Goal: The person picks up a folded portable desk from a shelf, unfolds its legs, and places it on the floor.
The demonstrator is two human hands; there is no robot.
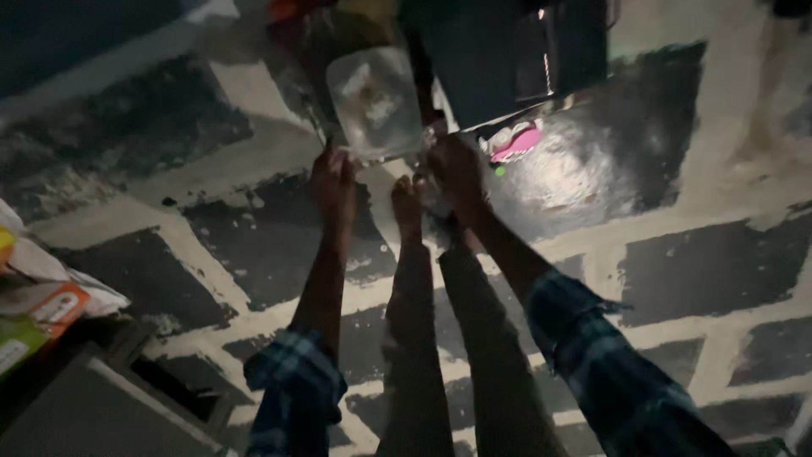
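Packets (38, 309) in white, orange and green lie at the far left edge, beside a dark box corner, and from there we look across a floor (677, 279) of dark tiles with pale joints. Our left hand (334, 182) reaches forward from a checked sleeve (292, 385) and pinches the lower left edge of a clear plastic bag (375, 101), its fingers closed on the film. Between our arms our two legs stretch out, and one bare foot (408, 203) shows just below the bag. That bag hangs upright ahead of us, something pale inside it, too dim for us to tell what. Our right hand (457, 169) is closed on the bag's lower right corner. Just right of it lies a pink and white object (514, 142), near a bright glare on the tiles, under a dark case (507, 51).
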